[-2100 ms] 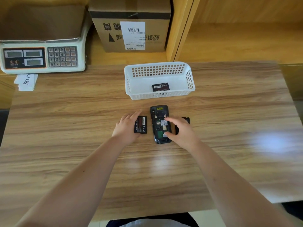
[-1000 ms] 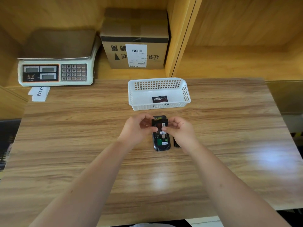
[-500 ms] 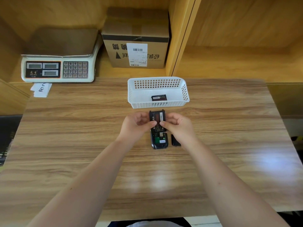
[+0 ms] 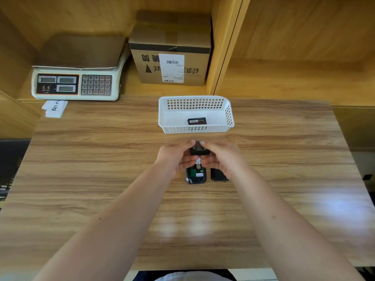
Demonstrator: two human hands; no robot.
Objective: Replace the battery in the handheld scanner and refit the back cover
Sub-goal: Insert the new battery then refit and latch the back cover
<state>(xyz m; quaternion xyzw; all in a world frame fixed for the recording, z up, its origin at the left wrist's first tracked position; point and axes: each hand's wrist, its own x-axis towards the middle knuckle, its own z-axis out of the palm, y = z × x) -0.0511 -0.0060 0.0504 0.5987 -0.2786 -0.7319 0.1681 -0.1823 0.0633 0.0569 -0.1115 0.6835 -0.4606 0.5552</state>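
The black handheld scanner [image 4: 196,175] lies face down on the wooden table [image 4: 101,179], its back open and a green board showing. Its upper half is hidden by my hands. A black battery [image 4: 199,151] is pinched between my left hand [image 4: 176,158] and my right hand [image 4: 222,157], tilted just above the scanner's upper end. The black back cover [image 4: 218,176] lies right of the scanner, partly under my right wrist. A second black battery [image 4: 196,120] rests in the white basket [image 4: 229,116].
The white basket stands directly behind my hands. At the back left is a weighing scale [image 4: 77,82] with paper notes [image 4: 54,108] below it. A cardboard box [image 4: 170,55] sits on the shelf behind the basket.
My left hand picked the battery up from the table left of the scanner. Both hands now hold it over the scanner's upper end, tilted lower than half a second ago.
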